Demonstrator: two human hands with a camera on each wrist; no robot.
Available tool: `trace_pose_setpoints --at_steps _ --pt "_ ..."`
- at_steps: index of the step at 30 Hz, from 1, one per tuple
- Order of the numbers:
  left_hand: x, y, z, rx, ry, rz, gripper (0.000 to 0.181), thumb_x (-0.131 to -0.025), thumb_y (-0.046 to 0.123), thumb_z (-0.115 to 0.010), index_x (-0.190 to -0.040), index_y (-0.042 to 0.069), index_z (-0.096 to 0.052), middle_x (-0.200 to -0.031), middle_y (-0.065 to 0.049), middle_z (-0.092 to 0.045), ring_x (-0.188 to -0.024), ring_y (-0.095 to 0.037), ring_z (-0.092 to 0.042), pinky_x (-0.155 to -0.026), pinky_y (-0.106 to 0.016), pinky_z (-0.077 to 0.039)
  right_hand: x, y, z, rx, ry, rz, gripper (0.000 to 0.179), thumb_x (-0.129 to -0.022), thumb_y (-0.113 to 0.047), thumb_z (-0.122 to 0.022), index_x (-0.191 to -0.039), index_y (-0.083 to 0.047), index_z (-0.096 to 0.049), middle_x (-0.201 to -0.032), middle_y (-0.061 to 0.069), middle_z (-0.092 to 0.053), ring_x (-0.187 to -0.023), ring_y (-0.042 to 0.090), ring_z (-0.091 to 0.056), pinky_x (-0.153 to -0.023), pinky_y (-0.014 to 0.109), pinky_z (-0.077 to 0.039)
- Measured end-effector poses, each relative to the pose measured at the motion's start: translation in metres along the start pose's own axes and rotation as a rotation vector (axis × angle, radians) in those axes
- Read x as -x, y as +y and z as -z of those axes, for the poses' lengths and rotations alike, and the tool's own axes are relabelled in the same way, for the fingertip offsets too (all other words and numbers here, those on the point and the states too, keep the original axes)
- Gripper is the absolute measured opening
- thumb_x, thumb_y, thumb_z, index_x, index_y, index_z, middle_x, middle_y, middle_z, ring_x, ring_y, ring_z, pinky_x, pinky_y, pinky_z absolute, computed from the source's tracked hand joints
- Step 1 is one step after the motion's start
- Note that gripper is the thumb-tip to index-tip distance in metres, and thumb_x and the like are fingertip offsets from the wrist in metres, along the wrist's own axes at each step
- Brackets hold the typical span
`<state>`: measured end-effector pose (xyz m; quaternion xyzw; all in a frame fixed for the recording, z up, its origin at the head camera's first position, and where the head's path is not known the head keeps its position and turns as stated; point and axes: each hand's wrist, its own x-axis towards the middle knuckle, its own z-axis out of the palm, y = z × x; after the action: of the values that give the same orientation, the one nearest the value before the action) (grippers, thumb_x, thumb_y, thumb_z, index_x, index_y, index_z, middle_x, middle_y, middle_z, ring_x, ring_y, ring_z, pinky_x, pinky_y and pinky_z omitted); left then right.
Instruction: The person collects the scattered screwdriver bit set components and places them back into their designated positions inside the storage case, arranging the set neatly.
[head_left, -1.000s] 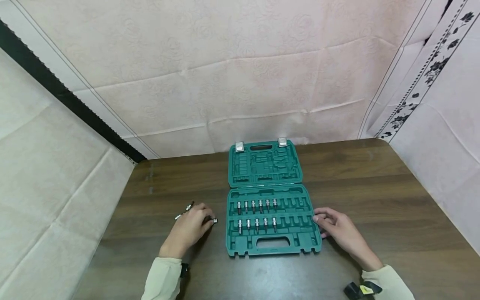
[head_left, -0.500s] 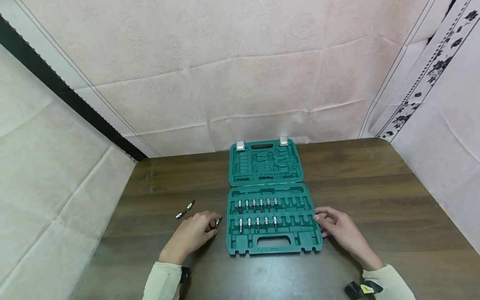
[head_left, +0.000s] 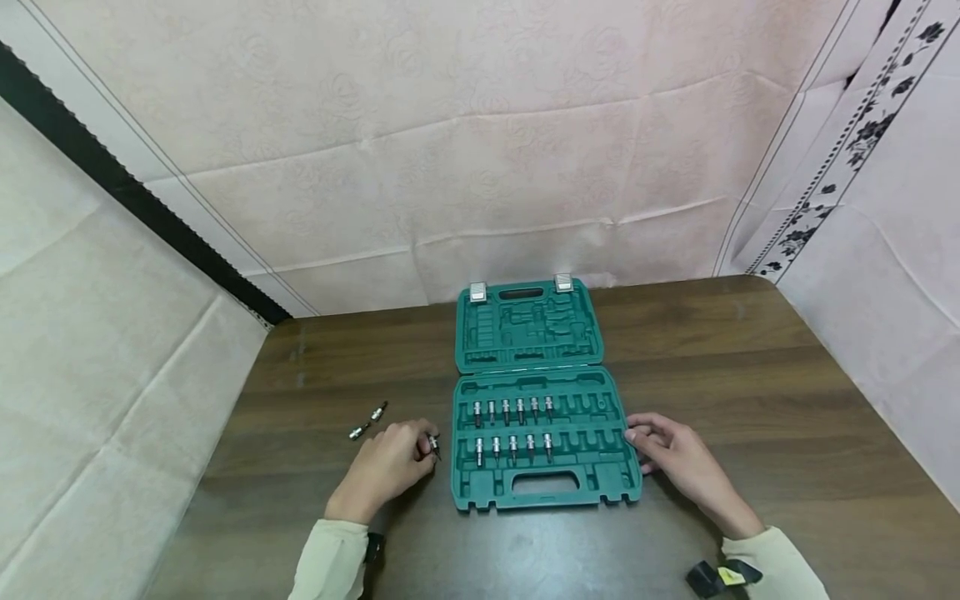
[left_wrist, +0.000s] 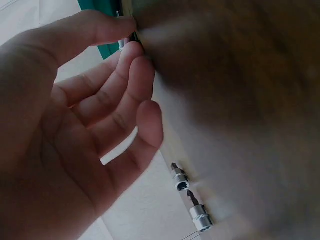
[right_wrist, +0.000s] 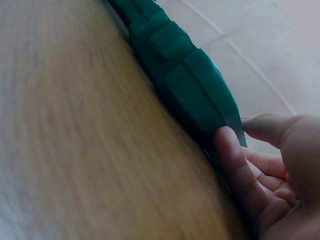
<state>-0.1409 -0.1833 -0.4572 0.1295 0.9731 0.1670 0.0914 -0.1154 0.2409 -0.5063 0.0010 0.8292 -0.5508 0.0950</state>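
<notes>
A green plastic tool case [head_left: 480,487] lies open on the wooden table, with two rows of silver-and-black socket bits [head_left: 521,410] in its lower half. Just left of the case my left hand [head_left: 384,461] pinches another socket bit [head_left: 434,444] between thumb and fingertips, its dark tip pointing down. In the left wrist view the fingers mostly cover this bit. Two loose socket bits, one farther back [head_left: 377,413] and one nearer [head_left: 356,432], rest on the table beyond that hand. My right hand [head_left: 684,464] holds the case's right edge [right_wrist: 200,95] between thumb and fingers.
The raised lid [head_left: 528,333], with two metal latches [head_left: 563,283] at its top, leans back toward the cloth-covered wall [head_left: 450,167]. Moulded slots line both halves of the case. A black device [head_left: 708,579] sits at the right wrist, by the sleeve.
My left hand has moved slightly right and off the loose bits, turning the held socket bit from lying sideways to tip down. The right hand stays at the case's edge.
</notes>
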Motion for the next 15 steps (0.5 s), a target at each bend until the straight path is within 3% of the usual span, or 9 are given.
trace_pose_setpoints --at_steps 7,15 --pt "-0.0026 0.006 -0.0018 0.003 0.005 0.04 0.03 -0.088 0.018 -0.085 -0.115 0.012 -0.073 -0.085 0.008 -0.06 -0.068 -0.009 -0.053 -0.059 -0.032 -0.045 0.0003 0.001 0.0001 -0.005 -0.004 0.012 0.044 -0.106 -0.025 -0.066 -0.137 0.006 -0.061 -0.11 0.015 -0.071 -0.089 0.014 -0.071 -0.072 0.032 -0.062" --pt "-0.0064 0.0103 -0.0038 0.03 0.066 0.044 0.029 -0.086 0.006 -0.08 -0.113 0.001 -0.071 -0.086 -0.002 -0.06 -0.063 -0.012 -0.052 -0.053 -0.028 -0.044 -0.0001 0.0005 0.0003 0.0 -0.002 0.001 0.044 -0.106 -0.026 -0.067 -0.137 0.005 -0.061 -0.109 0.014 -0.071 -0.09 0.016 -0.071 -0.072 0.032 -0.062"
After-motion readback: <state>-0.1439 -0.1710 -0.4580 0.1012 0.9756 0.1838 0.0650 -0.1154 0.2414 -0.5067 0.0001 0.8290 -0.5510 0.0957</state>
